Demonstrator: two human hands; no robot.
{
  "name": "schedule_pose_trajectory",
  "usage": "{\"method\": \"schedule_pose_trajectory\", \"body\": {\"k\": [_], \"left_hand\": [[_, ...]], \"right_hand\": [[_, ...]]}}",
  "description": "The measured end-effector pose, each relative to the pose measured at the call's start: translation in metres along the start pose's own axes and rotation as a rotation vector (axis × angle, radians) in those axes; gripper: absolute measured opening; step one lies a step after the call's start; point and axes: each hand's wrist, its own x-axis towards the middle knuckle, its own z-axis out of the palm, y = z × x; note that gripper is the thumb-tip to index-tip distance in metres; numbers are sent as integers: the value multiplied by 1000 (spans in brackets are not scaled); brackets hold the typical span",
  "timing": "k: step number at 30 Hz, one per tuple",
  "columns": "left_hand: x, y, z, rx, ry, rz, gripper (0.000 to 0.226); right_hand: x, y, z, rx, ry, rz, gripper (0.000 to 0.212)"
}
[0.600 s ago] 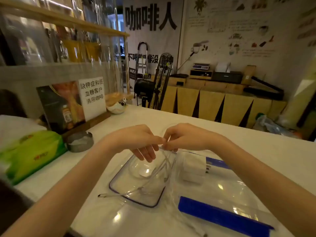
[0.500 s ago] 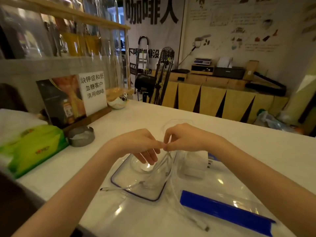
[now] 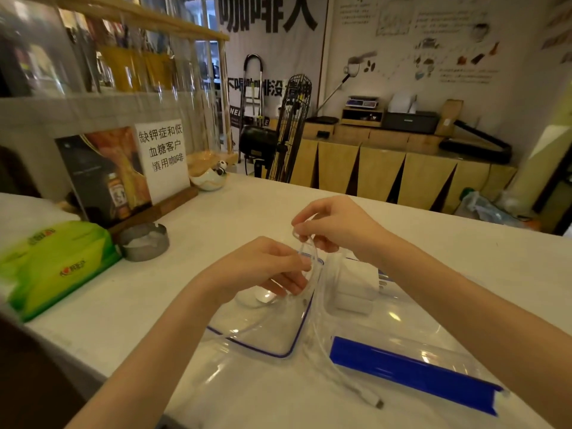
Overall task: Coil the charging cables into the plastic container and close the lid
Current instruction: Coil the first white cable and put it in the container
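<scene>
Both hands hold a white charging cable [image 3: 312, 317] above the white table. My right hand [image 3: 335, 226] pinches a loop of it, raised above my left hand [image 3: 266, 267], which grips the strands lower down. The cable hangs between a clear lid with a blue rim [image 3: 266, 342] on the left and a clear plastic container [image 3: 411, 332] with a blue clip [image 3: 411, 371] on the right. One plug end [image 3: 373, 400] trails on the table near the front. Two white charger blocks [image 3: 356, 292] lie inside the container.
A green tissue pack [image 3: 52, 261] and a metal ashtray [image 3: 144, 241] sit at the left. A framed sign [image 3: 123, 171] stands behind them on a wooden base. A small ceramic dish [image 3: 209, 179] is further back. The table's far edge runs behind my hands.
My right hand has risen and drawn a cable loop upward. My left hand has dropped lower on the strands. The plug end has slid out on the table at the front.
</scene>
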Motion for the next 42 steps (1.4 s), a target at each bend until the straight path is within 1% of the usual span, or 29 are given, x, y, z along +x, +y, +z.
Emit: {"method": "schedule_pose_trajectory", "body": {"k": [2,5,7,9,11,13,15,17,19,22,24,26,27,30,32,33,35,37,38,40,42], "left_hand": [[-3,2,1,-7,7,67,24],[-7,9,-4,-15,73,169,25],[-10,17,-9,-136,65,212,29],[-12,28,-12,-341,-2,252,31],[-13,42,-13,-520,-89,344,29],[-13,59,-15,-624,-135,484,27],[-10,77,-19,-655,-86,585,28],[-4,92,-25,-637,11,630,29],[7,101,-32,-664,75,637,32],[27,102,-37,-846,102,632,33],[39,96,-38,-924,148,623,32],[49,89,-38,-902,233,616,30],[52,85,-37,-840,288,615,29],[54,75,-30,-514,425,637,26],[52,70,-26,-290,456,628,26],[49,69,-25,-188,444,604,26],[43,68,-24,-75,330,544,28],[36,72,-21,-132,172,489,32],[32,76,-19,-169,127,477,34],[25,86,-17,-265,45,486,43],[20,95,-17,-434,-119,494,52]], "right_hand": [[0,-3,-2,121,14,19,12],[2,-6,-7,321,23,49,14],[5,-10,-12,474,15,77,18],[7,-13,-15,530,0,66,22],[7,-14,-16,427,-11,-29,22],[3,-16,-12,300,-37,-127,16],[-1,-18,-7,212,-55,-162,15],[-4,-17,-1,181,-74,-183,17],[-7,-16,0,172,-100,-213,16],[-15,-16,-3,23,-139,-216,16],[-21,-17,-5,-45,-179,-207,17],[-27,-20,-7,-97,-188,-215,18],[-29,-21,-9,-120,-175,-227,18],[-36,-30,-17,-193,-123,-271,18],[-40,-39,-23,-267,-98,-335,18],[-42,-44,-27,-307,-76,-381,17],[-45,-54,-38,-350,-13,-457,13],[-44,-63,-52,-327,49,-498,12],[-42,-66,-60,-273,69,-502,12],[-38,-68,-74,-89,86,-492,12],[-33,-66,-82,113,103,-472,23]]}}
